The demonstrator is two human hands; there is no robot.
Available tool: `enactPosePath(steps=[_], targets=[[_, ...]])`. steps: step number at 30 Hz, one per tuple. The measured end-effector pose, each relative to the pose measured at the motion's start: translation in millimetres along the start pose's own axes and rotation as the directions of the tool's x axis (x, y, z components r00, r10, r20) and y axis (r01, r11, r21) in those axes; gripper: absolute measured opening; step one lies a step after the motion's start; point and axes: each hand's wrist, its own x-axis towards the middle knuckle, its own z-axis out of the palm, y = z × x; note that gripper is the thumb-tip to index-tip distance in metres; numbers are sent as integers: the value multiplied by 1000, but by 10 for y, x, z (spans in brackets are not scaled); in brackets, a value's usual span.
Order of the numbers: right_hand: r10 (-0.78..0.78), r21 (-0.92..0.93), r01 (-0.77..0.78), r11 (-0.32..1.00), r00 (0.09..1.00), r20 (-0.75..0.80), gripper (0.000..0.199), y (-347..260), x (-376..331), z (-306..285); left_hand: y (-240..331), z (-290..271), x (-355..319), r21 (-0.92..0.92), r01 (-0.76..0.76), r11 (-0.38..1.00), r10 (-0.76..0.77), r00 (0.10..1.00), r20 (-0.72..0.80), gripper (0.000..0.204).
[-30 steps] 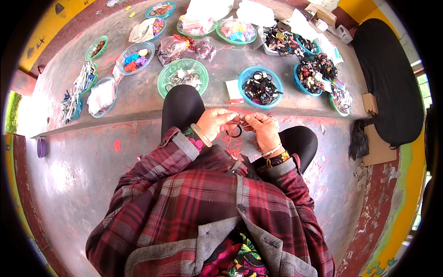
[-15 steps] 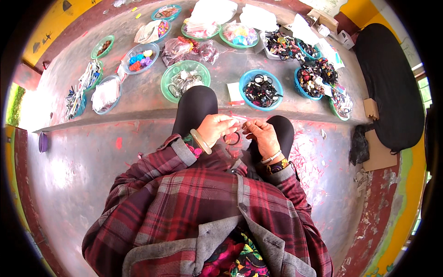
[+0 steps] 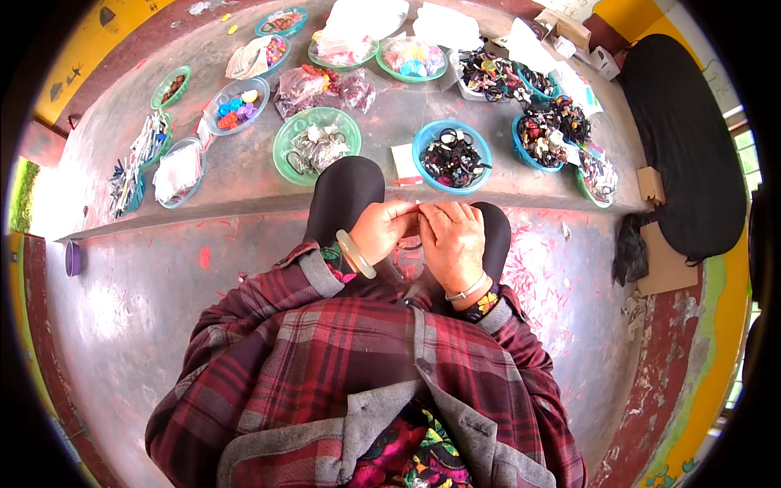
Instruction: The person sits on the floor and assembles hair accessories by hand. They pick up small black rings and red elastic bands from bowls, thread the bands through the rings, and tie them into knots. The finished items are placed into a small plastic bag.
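Note:
Over my lap my two hands meet fingertip to fingertip. My left hand point(image 3: 381, 231) is closed in a pinch, thumb and forefinger pressed together, with a pale bangle at its wrist. Bent over from the other side, my right hand point(image 3: 455, 246) is closed too, its fingers close together and hiding most of what they grip. A small bit of a thin pinkish-white strip point(image 3: 418, 203) shows where the fingertips touch. Just below, partly hidden between the hands, is a dark ring point(image 3: 410, 243) that looks like an elastic hair tie.
On the raised ledge ahead stand a green bowl point(image 3: 284, 150) of small wrapped pieces and a blue bowl point(image 3: 419, 160) of black hair ties. More filled bowls and bags spread behind. Red scraps point(image 3: 541, 272) litter the floor at right, near a cardboard piece point(image 3: 669, 264).
My right hand has turned over and moved left against my left hand's fingertips. The strip and the dark ring, plainly visible before, are now mostly covered.

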Motion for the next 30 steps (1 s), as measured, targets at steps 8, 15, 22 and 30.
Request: enactPosePath(steps=[8, 15, 22, 30], targets=[[22, -90, -12, 996, 993, 113, 13, 13, -104, 61, -17, 27, -31, 347, -107, 932, 83, 993, 82, 12], [-36, -239, 112, 965, 952, 302, 9, 18, -190, 197, -53, 56, -73, 532, -153, 833, 81, 984, 156, 11], [-29, -171, 83, 982, 955, 294, 8, 19, -198, 258, -172, 21, -86, 540, -151, 828, 79, 985, 155, 10], [18, -74, 2, 997, 963, 270, 8, 113, -294, 331, -256, 47, -60, 522, -92, 848, -2, 984, 178, 8]])
